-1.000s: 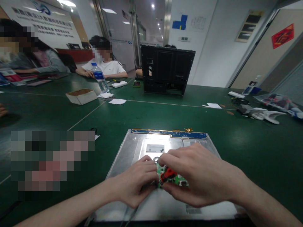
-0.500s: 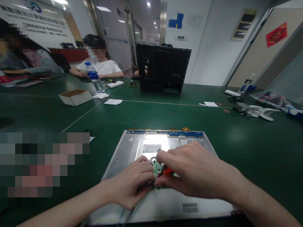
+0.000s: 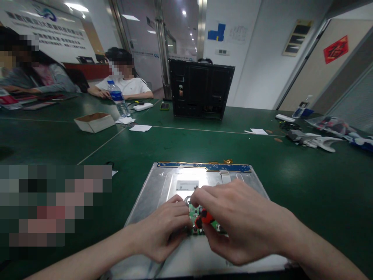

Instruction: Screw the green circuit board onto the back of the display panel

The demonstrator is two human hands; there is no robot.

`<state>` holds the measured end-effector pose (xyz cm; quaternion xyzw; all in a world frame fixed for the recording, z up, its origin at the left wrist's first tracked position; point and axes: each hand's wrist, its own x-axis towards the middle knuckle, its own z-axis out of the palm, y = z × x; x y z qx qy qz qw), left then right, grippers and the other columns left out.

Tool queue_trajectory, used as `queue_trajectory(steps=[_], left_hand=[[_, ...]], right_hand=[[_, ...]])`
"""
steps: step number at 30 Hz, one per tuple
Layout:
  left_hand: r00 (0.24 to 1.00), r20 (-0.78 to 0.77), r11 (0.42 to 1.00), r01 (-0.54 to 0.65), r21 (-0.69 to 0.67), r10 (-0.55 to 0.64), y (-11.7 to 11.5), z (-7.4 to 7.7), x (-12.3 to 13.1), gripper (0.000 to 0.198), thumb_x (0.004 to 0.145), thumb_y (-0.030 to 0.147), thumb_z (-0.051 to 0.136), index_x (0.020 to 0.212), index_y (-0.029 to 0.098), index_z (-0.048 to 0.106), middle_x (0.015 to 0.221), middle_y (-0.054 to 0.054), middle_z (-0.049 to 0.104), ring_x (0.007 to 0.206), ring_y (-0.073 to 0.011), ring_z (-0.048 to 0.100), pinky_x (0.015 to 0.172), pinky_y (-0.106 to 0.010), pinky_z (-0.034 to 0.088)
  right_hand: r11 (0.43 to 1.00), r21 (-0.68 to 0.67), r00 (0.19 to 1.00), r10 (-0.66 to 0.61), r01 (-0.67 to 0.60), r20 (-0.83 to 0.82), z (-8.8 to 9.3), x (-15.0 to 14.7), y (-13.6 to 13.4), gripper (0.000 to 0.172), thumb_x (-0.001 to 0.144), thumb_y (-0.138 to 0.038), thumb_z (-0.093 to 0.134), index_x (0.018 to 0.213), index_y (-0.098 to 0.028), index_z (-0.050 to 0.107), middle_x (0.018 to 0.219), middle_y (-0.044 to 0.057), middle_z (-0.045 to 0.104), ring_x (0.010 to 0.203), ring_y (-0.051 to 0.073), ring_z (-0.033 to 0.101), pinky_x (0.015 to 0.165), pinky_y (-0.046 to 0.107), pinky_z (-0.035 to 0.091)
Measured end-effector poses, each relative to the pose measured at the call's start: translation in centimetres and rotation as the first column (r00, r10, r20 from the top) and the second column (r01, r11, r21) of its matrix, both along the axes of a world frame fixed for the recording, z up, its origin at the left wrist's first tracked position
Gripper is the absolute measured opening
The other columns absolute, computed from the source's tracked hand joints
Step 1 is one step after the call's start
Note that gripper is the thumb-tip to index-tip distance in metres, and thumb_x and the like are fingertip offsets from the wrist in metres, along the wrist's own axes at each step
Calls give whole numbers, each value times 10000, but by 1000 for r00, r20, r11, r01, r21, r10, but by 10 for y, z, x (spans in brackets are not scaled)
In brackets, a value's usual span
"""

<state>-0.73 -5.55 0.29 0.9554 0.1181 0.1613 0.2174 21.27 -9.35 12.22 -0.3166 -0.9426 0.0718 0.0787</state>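
A silver metal panel (image 3: 163, 182) lies flat on the green table, with a blue circuit strip (image 3: 204, 167) along its far edge. A small green circuit board (image 3: 194, 216) rests on the panel between my hands. My left hand (image 3: 164, 227) is curled, its fingers pressed on the board's left side. My right hand (image 3: 239, 217) is closed round a small tool with a red-orange handle (image 3: 204, 217), held over the board. The tool's tip is hidden by my fingers.
A black monitor shell (image 3: 201, 89) stands upright at the far middle. A cardboard box (image 3: 93, 121), a water bottle (image 3: 117, 98) and paper slips (image 3: 140, 127) lie far left, where two people sit. Cables and plastic bags (image 3: 314, 139) lie at the right.
My hands have stayed on the board; the right hand shifted slightly, showing more of the red handle. The view tilted a little.
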Motion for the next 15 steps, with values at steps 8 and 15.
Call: queue_trajectory(steps=[8, 15], left_hand=[[1000, 26, 1000, -6, -8, 6, -1, -1, -1, 224, 749, 118, 486, 948, 199, 548, 875, -55, 627, 798, -227, 552, 742, -356, 429], [1000, 3, 999, -3, 43, 3, -1, 1, 2, 186, 760, 158, 506, 939, 194, 542, 883, -52, 634, 776, -216, 568, 707, -334, 433]], right_hand=[[999, 35, 999, -33, 31, 38, -3, -4, -3, 142, 949, -333, 443, 986, -200, 476, 803, 5, 666, 589, 136, 539, 488, 284, 213], [1000, 16, 999, -26, 26, 23, -4, -4, -2, 365, 902, -549, 513, 1015, -205, 469, 816, 6, 665, 622, 152, 558, 477, 275, 218]])
